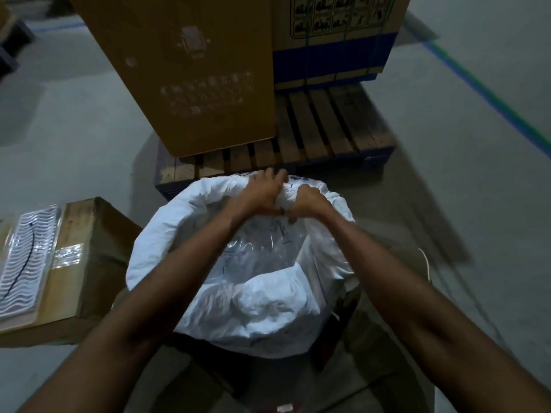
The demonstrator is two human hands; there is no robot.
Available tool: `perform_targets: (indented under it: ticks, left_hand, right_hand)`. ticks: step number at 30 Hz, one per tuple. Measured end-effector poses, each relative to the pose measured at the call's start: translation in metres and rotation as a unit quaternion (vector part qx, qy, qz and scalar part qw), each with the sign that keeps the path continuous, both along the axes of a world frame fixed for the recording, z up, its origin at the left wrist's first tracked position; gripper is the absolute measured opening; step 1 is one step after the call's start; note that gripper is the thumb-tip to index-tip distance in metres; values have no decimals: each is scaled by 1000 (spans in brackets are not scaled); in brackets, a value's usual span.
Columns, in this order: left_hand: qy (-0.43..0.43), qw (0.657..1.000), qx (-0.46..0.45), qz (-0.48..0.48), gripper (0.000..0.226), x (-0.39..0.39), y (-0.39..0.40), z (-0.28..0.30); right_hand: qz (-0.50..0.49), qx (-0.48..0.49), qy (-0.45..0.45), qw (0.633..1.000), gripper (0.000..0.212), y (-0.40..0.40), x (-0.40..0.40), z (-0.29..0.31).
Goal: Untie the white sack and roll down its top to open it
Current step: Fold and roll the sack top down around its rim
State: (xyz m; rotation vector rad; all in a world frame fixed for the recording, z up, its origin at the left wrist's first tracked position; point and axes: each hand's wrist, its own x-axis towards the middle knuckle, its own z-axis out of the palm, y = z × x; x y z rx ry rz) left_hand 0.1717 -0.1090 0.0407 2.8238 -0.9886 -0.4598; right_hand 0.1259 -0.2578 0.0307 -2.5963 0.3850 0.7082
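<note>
The white sack (262, 317) stands on the floor between my forearms, its mouth open and its top rolled into a thick rim. A clear plastic liner (256, 251) shows inside the mouth. My left hand (262, 192) and my right hand (310, 201) sit close together at the far side of the rim. Both are closed on the bunched white fabric there. A thin cord (425, 260) lies on the floor to the right of the sack.
A wooden pallet (328, 135) lies just beyond the sack with a tall brown carton (190, 79) and a blue-banded carton (337, 40) on it. A taped cardboard box (74, 269) stands close on the left. Grey floor with a blue-green line (489, 93) spreads to the right.
</note>
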Motion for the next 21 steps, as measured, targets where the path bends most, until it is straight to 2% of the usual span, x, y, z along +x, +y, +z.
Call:
perform_targets:
  ticks: [2,4,5,7,10,12,14,15,18,21]
  left_hand:
    - [-58,993,-81,-56,60,-18,4,-14]
    - [-66,980,-173,-74,37,-17,13,-18]
    - [-69,976,-194,-69,27,-13,15,-18]
    - [-13,980,-199,-18,8,-6,14,-13]
    - [54,985,-154,56,29,2,-1,0]
    - [84,992,-77,45,37,9,-9,5]
    - [120,993,-17,4,37,11,-12,4]
    - [127,992,-16,-11,38,10,-11,1]
    - [74,988,-124,-53,48,-6,-2,-11]
    - [23,979,-185,-84,15,-18,-3,-26]
  right_hand:
    - [25,25,38,999,97,-14,22,-5]
    - [2,36,28,999,84,-13,10,29]
    - [-18,34,-1,999,75,-6,-5,51]
    - [-23,-28,-111,993,77,3,-22,54]
    - [19,-140,-201,969,92,18,-51,27]
    - [-10,-126,-179,976,86,16,-60,13]
    - [-37,-94,-140,985,62,9,-60,12]
    - [-41,-81,-121,988,55,4,-56,14]
    - [-17,-31,-13,999,65,-14,-40,30]
    - [12,35,45,998,79,-28,-26,39]
